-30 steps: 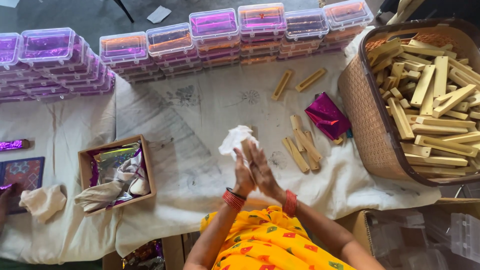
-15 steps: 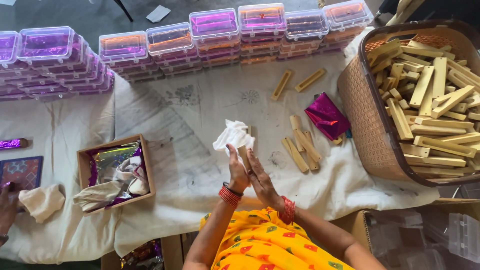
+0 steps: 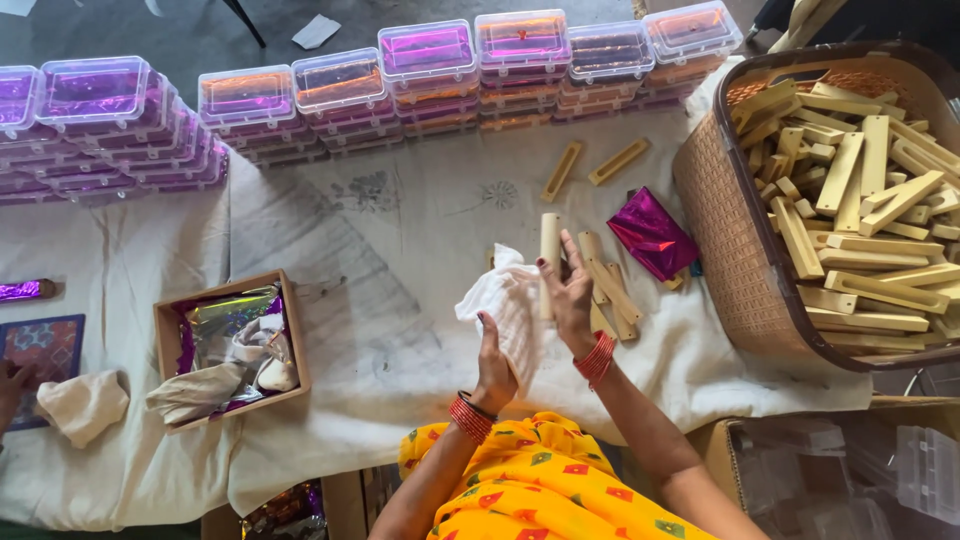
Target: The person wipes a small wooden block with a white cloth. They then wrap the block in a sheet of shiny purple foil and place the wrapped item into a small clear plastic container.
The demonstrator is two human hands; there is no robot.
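White cloth [image 3: 508,310] lay gripped in the left hand [image 3: 493,362] — the right hand [image 3: 570,295] pinched a pale wooden stick [image 3: 548,258] upright beside it, above loose sticks [image 3: 610,290].

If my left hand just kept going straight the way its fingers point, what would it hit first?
The left hand already touches the white cloth and points up-table. Beyond the cloth lies bare sheet, then probably the row of clear plastic boxes, though depth is unclear.
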